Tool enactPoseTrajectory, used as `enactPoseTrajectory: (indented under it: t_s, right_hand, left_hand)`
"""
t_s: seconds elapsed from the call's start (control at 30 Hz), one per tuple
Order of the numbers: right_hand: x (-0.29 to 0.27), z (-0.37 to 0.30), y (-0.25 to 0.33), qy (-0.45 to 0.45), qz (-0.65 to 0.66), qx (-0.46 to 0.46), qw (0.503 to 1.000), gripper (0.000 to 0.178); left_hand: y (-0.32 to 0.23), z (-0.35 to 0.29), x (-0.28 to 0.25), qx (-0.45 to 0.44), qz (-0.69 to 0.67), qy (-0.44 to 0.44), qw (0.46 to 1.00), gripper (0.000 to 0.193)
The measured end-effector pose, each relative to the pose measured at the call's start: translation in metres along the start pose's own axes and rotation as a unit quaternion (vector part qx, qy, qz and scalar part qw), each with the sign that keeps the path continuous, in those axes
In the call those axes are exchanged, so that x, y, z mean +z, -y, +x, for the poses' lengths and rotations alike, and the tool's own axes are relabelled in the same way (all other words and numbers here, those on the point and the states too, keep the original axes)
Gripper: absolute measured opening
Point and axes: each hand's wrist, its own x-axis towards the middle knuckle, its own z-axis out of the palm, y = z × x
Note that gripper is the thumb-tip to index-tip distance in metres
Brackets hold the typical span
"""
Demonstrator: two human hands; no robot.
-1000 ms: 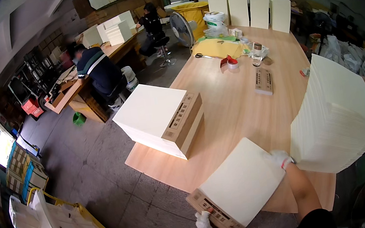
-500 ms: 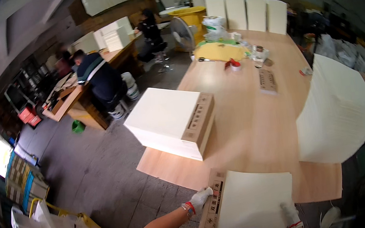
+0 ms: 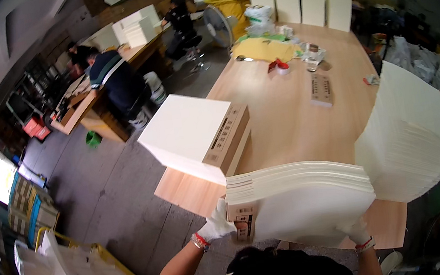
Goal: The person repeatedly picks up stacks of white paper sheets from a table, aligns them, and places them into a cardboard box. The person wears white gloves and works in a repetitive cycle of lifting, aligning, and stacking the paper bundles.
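Both hands, the left hand [image 3: 217,226] and right hand [image 3: 356,229], are filled by a bundle of white flat cartons [image 3: 302,204] at the near end of the wooden worktop [image 3: 285,122]. A white stack [image 3: 197,135] stands to the left, a taller leaning stack [image 3: 410,133] to the right. Bare wood runs between them toward the far clutter.

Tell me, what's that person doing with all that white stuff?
A person in white gloves holds a thick stack of flat white sheets at the near end of a long wooden table. The left hand grips its left edge, the right hand its lower right. Two more stacks sit on the table: one ahead, a taller one to the right.
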Motion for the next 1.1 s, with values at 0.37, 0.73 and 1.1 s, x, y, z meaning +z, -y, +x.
enactPoseTrajectory:
  t_s: [0.37, 0.73, 1.1]
  right_hand:
    - [-0.016, 0.069, -0.003, 0.046, -0.169, -0.109, 0.978, 0.067]
    - [-0.034, 0.015, -0.099, 0.015, -0.255, -0.021, 0.966, 0.068]
    - [-0.03, -0.005, -0.062, -0.056, -0.303, 0.006, 0.951, 0.065]
  left_hand:
    - [0.085, -0.016, 0.006, -0.136, -0.462, 0.033, 0.876, 0.092]
    - [0.07, -0.012, -0.007, 0.095, -0.04, 0.023, 0.994, 0.056]
    - [0.094, -0.009, -0.001, -0.034, -0.144, 0.082, 0.986, 0.088]
